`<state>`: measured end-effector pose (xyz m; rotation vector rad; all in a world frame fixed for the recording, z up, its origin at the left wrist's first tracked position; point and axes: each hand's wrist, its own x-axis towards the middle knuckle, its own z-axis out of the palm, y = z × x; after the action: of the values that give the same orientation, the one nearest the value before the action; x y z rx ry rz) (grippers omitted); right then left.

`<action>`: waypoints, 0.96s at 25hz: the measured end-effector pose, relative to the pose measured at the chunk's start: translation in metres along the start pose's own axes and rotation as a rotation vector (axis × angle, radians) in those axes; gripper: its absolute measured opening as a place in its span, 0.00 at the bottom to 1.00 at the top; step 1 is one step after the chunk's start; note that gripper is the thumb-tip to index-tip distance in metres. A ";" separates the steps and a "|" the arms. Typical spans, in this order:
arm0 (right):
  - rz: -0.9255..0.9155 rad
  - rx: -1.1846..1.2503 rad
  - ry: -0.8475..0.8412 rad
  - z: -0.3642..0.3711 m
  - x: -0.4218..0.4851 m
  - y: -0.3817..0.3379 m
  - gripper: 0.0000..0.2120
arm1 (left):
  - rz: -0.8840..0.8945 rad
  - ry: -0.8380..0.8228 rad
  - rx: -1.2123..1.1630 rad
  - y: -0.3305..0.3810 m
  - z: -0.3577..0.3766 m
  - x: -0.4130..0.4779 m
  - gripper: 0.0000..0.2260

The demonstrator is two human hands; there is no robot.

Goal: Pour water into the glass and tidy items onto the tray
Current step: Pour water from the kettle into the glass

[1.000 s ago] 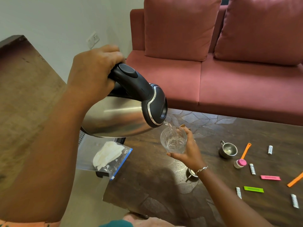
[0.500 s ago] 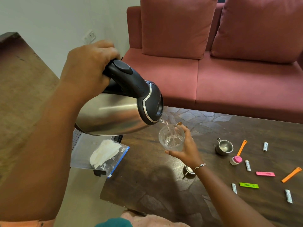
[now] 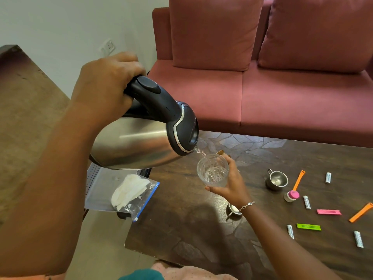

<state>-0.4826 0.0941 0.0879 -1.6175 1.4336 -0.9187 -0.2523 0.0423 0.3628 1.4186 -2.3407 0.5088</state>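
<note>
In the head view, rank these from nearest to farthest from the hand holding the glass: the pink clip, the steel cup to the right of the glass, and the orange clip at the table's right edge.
1. Steel cup, just right of the right hand.
2. Pink clip, farther right and nearer the person.
3. Orange clip, farthest right.

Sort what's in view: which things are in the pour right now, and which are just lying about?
In use: kettle, gripped by the left hand; glass, held by the right hand.
Lying about: steel cup, pink clip, green clip, orange clip on the table; zip bag off its left edge.
</note>
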 end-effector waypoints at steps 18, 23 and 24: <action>0.014 -0.017 0.016 -0.001 -0.004 0.006 0.44 | 0.047 -0.036 -0.035 0.004 0.007 0.003 0.08; 0.014 -0.023 0.024 -0.003 -0.008 0.008 0.43 | 0.046 -0.052 -0.030 0.006 0.007 0.002 0.07; 0.011 -0.023 0.029 -0.003 -0.008 0.007 0.43 | 0.040 -0.062 -0.024 0.007 0.008 0.001 0.06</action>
<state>-0.4897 0.1015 0.0826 -1.6172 1.4768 -0.9263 -0.2597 0.0405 0.3555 1.3979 -2.4199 0.4526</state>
